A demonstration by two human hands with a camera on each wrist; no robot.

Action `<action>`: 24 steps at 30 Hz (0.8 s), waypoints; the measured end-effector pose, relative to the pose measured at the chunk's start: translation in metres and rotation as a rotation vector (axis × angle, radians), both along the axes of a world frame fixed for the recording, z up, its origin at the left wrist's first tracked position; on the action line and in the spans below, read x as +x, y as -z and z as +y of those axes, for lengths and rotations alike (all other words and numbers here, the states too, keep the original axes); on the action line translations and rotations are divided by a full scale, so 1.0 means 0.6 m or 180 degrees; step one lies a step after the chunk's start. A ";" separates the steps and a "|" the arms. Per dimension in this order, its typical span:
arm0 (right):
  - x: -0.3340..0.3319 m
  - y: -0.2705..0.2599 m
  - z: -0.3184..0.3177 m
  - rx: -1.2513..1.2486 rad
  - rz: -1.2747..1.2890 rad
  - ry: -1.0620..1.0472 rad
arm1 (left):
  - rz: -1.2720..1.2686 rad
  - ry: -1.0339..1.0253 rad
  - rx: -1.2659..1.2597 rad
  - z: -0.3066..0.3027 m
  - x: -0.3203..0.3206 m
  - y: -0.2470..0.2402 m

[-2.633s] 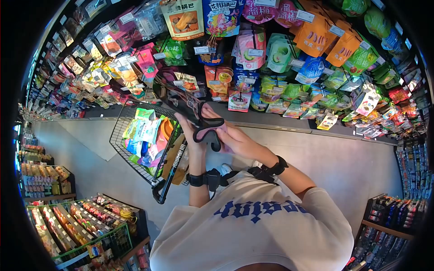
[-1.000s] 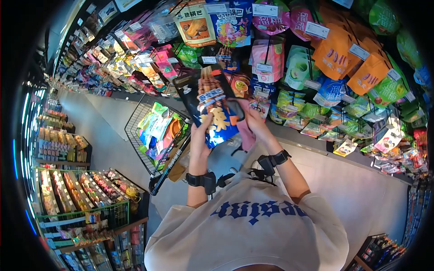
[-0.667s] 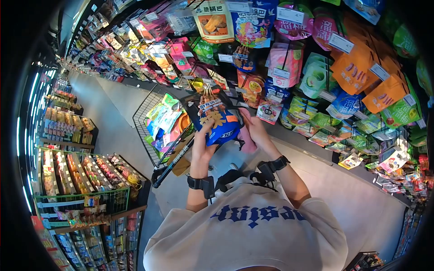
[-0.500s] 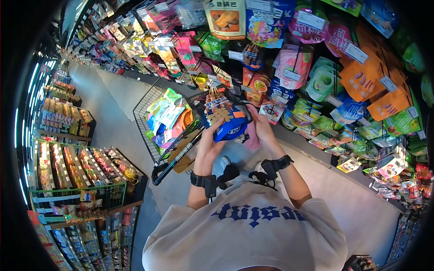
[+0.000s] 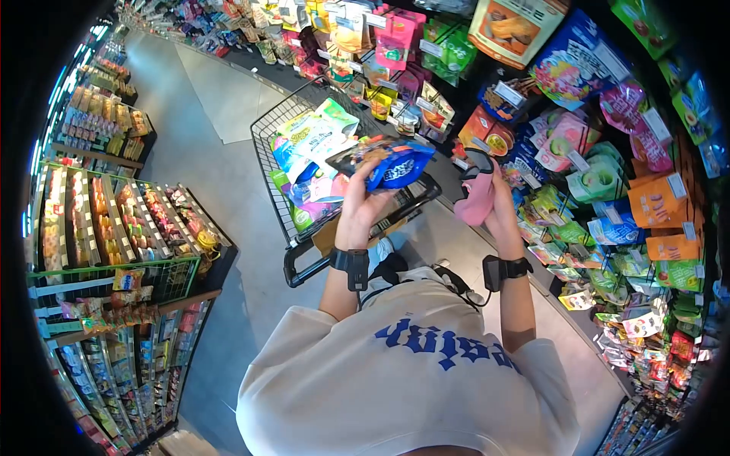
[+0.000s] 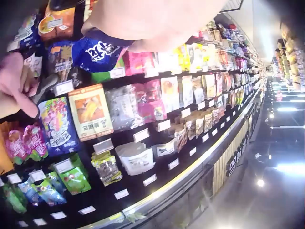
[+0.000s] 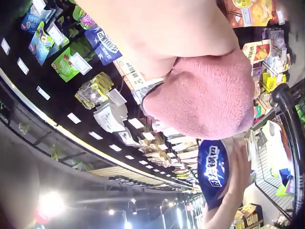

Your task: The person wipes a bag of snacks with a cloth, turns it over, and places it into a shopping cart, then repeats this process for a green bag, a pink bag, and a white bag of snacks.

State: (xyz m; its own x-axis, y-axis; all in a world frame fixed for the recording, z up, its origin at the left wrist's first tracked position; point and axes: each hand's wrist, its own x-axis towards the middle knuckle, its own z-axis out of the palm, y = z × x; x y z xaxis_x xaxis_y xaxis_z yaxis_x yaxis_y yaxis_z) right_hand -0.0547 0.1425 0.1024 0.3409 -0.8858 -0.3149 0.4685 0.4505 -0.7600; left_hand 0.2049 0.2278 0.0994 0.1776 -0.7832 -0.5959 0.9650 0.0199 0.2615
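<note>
My left hand (image 5: 363, 199) grips a blue and black snack bag (image 5: 395, 163) by its side, tilted above the shopping cart's near end. My right hand (image 5: 499, 205), apart from it on the right, holds a pink fuzzy item with dark edges (image 5: 477, 194). In the right wrist view the pink item (image 7: 205, 98) hangs from the right hand (image 7: 167, 28), with the blue bag (image 7: 213, 167) in the left hand beyond. The left wrist view shows part of the bag (image 6: 99, 52) under the left hand (image 6: 152, 19).
A wire cart (image 5: 266, 152) holding colourful bags (image 5: 315, 140) stands ahead, its black handle nearest me. Hanging snack bags (image 5: 646, 205) line the shelf wall from ahead to the right. A stepped display (image 5: 114, 228) stands at the left, beside the grey floor (image 5: 228, 334).
The hands have moved apart; the left carries the bag over the cart's handle end, while the right keeps the pink item. The head view has turned, so the shelves look shifted.
</note>
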 end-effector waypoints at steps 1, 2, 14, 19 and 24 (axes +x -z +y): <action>0.002 -0.002 0.002 0.0084 -0.0127 -0.0042 | 0.0263 -0.0067 0.0075 0.002 0.031 0.019; 0.000 0.002 0.000 0.0090 -0.0104 -0.0058 | 0.0223 -0.0119 0.0076 0.010 0.058 0.036; 0.036 0.018 0.016 0.0782 -0.0036 -0.0024 | -0.2138 -0.0974 0.1154 0.069 0.209 0.161; 0.031 0.049 0.011 0.0569 -0.0006 -0.0071 | -0.3439 -0.1418 0.1294 0.045 0.192 0.214; 0.032 0.015 0.020 0.0139 0.0046 0.0012 | -0.3486 0.1062 -0.0073 0.015 0.096 0.035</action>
